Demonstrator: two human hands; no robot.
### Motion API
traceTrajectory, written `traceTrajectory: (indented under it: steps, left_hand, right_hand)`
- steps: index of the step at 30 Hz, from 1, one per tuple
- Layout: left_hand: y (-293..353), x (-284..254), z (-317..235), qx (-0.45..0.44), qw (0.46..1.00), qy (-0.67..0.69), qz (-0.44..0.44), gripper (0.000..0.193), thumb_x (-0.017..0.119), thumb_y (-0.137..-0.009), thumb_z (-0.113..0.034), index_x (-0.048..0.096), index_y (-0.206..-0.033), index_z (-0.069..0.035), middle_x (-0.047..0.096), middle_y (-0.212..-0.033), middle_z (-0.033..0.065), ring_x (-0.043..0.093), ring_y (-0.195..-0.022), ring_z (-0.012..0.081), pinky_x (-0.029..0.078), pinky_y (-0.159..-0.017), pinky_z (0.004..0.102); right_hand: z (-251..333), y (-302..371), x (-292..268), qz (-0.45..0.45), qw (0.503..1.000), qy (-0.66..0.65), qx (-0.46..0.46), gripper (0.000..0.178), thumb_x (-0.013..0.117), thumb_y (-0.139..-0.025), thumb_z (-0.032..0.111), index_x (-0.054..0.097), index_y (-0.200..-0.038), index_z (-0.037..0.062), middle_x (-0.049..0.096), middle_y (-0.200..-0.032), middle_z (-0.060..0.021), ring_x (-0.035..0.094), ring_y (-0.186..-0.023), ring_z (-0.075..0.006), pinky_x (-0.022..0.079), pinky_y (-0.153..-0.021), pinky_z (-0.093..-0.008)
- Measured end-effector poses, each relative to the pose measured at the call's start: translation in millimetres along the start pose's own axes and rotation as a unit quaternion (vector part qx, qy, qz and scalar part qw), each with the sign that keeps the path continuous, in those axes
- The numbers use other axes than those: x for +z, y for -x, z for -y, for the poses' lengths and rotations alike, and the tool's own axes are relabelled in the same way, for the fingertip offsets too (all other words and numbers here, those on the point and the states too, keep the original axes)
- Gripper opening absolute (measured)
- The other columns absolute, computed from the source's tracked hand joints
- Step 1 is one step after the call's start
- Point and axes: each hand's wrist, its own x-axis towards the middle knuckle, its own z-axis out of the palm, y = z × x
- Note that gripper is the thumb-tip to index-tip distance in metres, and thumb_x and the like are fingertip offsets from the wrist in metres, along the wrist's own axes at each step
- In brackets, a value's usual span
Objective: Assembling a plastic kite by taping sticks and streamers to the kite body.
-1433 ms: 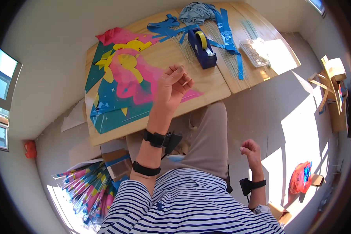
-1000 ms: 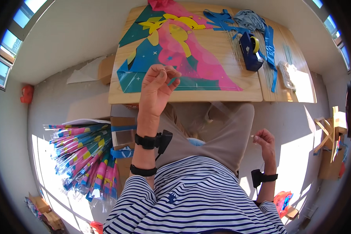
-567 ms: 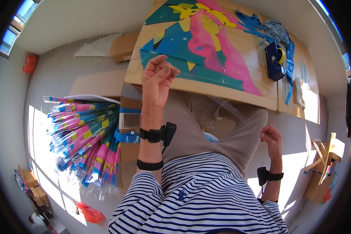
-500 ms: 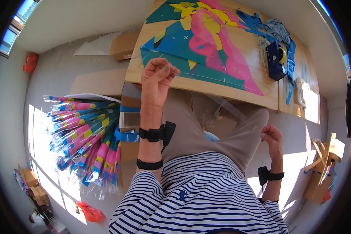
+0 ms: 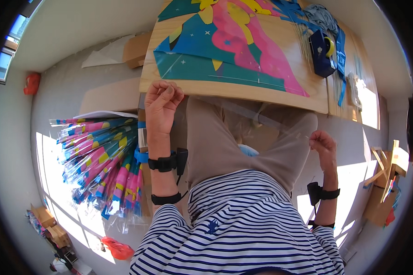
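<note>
Teal-and-pink sheet no longer shows behind the left hand.

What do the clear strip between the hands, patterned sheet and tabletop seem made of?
Clear strip: probably transparent plastic film; trousers show through. Patterned sheet: thin plastic or fabric, unclear which; smooth, crisp colour areas. Tabletop: likely wood, smoothly finished, judging by pale grain.
</note>
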Motion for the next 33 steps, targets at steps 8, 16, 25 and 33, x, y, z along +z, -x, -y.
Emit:
traceTrajectory:
  steps: [8,16,25,33]
  left_hand:
    - [5,-7,-1,-0.019,1.000,-0.007,-0.023,0.018,0.067,-0.088,0.003,0.061,-0.102,-0.006,0.060,-0.090,0.0088,0.062,-0.083,0.0211,0.055,-0.082,0.0348]
    - [2,-15,0,-0.031,0.996,-0.075,-0.033,0.015,0.066,-0.089,0.003,0.060,-0.101,-0.005,0.063,-0.093,0.0094,0.065,-0.086,0.0219,0.056,-0.082,0.0347]
    - [-4,-1,1,0.005,0.978,-0.186,-0.096,0.011,0.067,-0.090,-0.001,0.062,-0.098,-0.005,0.065,-0.097,0.0066,0.065,-0.088,0.0184,0.055,-0.082,0.0322]
    - [-35,-1,2,0.024,0.966,-0.237,-0.100,0.013,0.071,-0.085,0.001,0.065,-0.097,-0.002,0.066,-0.088,0.0051,0.066,-0.079,0.0150,0.056,-0.075,0.0264]
  right_hand:
    - [3,-21,-4,0.006,1.000,0.019,-0.020,0.006,0.061,-0.084,-0.002,0.060,-0.088,0.0032,0.056,-0.077,0.0021,0.051,-0.073,-0.0070,0.041,-0.069,-0.0220]
    - [4,-31,-16,-0.006,1.000,-0.001,-0.018,0.008,0.059,-0.084,-0.003,0.061,-0.090,0.0025,0.056,-0.078,0.0021,0.051,-0.073,-0.0073,0.042,-0.068,-0.0230]
    - [13,-41,-12,-0.036,0.999,0.006,-0.025,0.010,0.060,-0.083,-0.002,0.063,-0.092,0.0012,0.058,-0.078,0.0012,0.052,-0.072,-0.0069,0.042,-0.067,-0.0225]
    - [10,-104,-28,0.007,0.998,-0.003,-0.055,0.005,0.064,-0.085,0.003,0.064,-0.089,0.0020,0.058,-0.076,0.0015,0.053,-0.071,-0.0069,0.044,-0.064,-0.0233]
